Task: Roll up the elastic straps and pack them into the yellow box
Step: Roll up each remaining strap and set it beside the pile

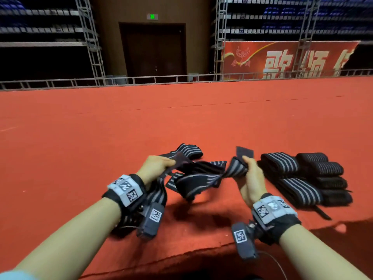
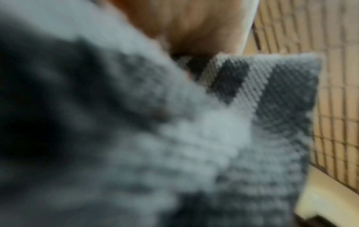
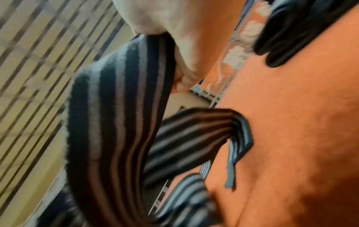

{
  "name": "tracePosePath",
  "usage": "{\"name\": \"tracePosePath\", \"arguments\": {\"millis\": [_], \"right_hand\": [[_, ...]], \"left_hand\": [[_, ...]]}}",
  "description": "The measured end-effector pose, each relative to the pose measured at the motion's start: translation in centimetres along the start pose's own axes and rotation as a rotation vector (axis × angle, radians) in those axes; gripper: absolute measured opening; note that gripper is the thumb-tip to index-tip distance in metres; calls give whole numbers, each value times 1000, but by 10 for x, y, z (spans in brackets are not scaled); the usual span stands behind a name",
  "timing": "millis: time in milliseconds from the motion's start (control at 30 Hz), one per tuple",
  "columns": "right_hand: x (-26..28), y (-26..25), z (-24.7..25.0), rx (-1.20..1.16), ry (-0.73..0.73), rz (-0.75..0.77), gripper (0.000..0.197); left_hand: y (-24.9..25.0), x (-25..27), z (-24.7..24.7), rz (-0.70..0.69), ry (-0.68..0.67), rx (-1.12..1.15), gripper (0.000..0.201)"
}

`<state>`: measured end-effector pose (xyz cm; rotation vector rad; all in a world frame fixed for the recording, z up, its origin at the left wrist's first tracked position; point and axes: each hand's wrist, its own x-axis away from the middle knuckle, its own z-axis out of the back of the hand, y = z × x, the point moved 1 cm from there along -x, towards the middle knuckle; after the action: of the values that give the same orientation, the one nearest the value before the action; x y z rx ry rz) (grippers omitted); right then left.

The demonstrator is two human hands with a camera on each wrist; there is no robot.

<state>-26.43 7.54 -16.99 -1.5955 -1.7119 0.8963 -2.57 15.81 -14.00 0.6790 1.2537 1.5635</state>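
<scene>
The left hand (image 1: 156, 165) is pinching one end of a striped strap (image 1: 201, 176), fingers curled round it, and the right hand (image 1: 251, 178) is gripping the other end, thumb pressed on top beside a dark flat tab (image 1: 244, 152) that sticks up past its grip. Between the two grips the strap is sagging and twisting in the air just above the red worktop (image 1: 181, 118); it looks soft, light and limp, a ribbed weave that should give plenty of friction. From the right wrist view the band (image 3: 116, 122) is bending freely below the fingers (image 3: 184, 38), so it probably needs steady tension to roll tight. The best hold is likely at the very end, flattening the twist first. More loose strap (image 1: 189, 151) is lying just beyond the left grip. Right of the right grip, rolled straps (image 1: 302, 174) are lying side by side on the worktop. No yellow box is showing in any view.
</scene>
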Motion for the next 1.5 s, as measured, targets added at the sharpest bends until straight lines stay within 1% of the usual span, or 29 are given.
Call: {"name": "tracePosePath", "arguments": {"millis": [33, 67, 100, 167, 200, 233, 267, 300, 333, 367, 400, 433, 467, 500, 567, 700, 767, 833, 933, 967, 1033, 1100, 1167, 1200, 1267, 1333, 1400, 1467, 1500], "right_hand": [[-5, -6, 13, -20, 55, 27, 17], [-9, -11, 24, 4, 83, 45, 16], [-12, -15, 32, 51, 83, 46, 16], [-13, -17, 37, 151, 17, 18, 15], [-12, -17, 35, 193, -21, 10, 14], [-10, -17, 32, 227, -44, 12, 14], [-9, -18, 28, 252, -53, 23, 15], [-7, -20, 25, 263, -60, 39, 17], [-5, -21, 24, 267, -73, 58, 18], [-4, -23, 22, 274, -95, 78, 19], [-3, -24, 21, 287, -128, 96, 20], [0, -24, 18, 306, -165, 107, 20], [2, -23, 15, 319, -200, 109, 19], [4, -21, 10, 324, -233, 99, 18], [9, -15, -1, 315, -277, 60, 17], [19, -5, -23, 265, -358, -11, 19], [23, -3, -27, 260, -393, -27, 23], [26, -2, -27, 272, -416, -50, 27], [28, 0, -23, 299, -431, -59, 27], [29, 1, -22, 307, -423, -49, 25], [32, 2, -22, 338, -394, 0, 21], [35, -1, -25, 349, -356, 69, 17], [37, -4, -28, 328, -363, 73, 25], [38, -5, -30, 293, -391, 35, 28], [41, -7, -34, 190, -448, -87, 28], [41, -10, -36, 134, -423, -175, 31], [40, -20, -39, 48, -349, -221, 21], [33, -45, -40, 31, -272, -172, 18], [29, -61, -41, 71, -254, -118, 24]], "left_hand": [[-2, -2, 10, 50, 76, 59, 35], [-1, -4, 15, 73, 102, 86, 33], [5, -6, 17, 71, 96, 90, 32], [22, -16, 15, 14, 73, 16, 33], [33, -26, 14, -33, 100, -13, 30], [42, -37, 15, -62, 146, -15, 20], [52, -48, 18, -61, 198, 14, 5], [57, -59, 23, -20, 244, 32, 26], [59, -68, 28, 44, 271, 22, 55], [59, -71, 31, 97, 287, -5, 76], [59, -69, 31, 117, 286, -50, 79], [61, -63, 28, 101, 275, -78, 66], [60, -57, 24, 74, 255, -56, 46], [59, -49, 18, 82, 215, -10, 35], [50, -34, 8, 119, 175, 54, 35], [34, -16, 0, 188, 183, 76, 28], [29, -14, -1, 196, 191, 111, 26], [24, -16, -1, 153, 198, 147, 22], [23, -12, -7, 35, 213, 131, 7], [24, -9, -10, -15, 232, 118, 5], [23, -4, -17, -114, 289, 82, 8], [22, 0, -22, -169, 333, 56, 9], [22, 2, -28, -197, 342, 47, 12], [22, 2, -30, -209, 332, 31, 16], [23, 3, -32, -219, 311, 10, 21], [22, 5, -32, -216, 297, 32, 20], [23, 6, -28, -213, 280, 47, 26], [24, 5, -24, -223, 280, 49, 35], [26, 4, -21, -234, 289, 50, 37]]}}
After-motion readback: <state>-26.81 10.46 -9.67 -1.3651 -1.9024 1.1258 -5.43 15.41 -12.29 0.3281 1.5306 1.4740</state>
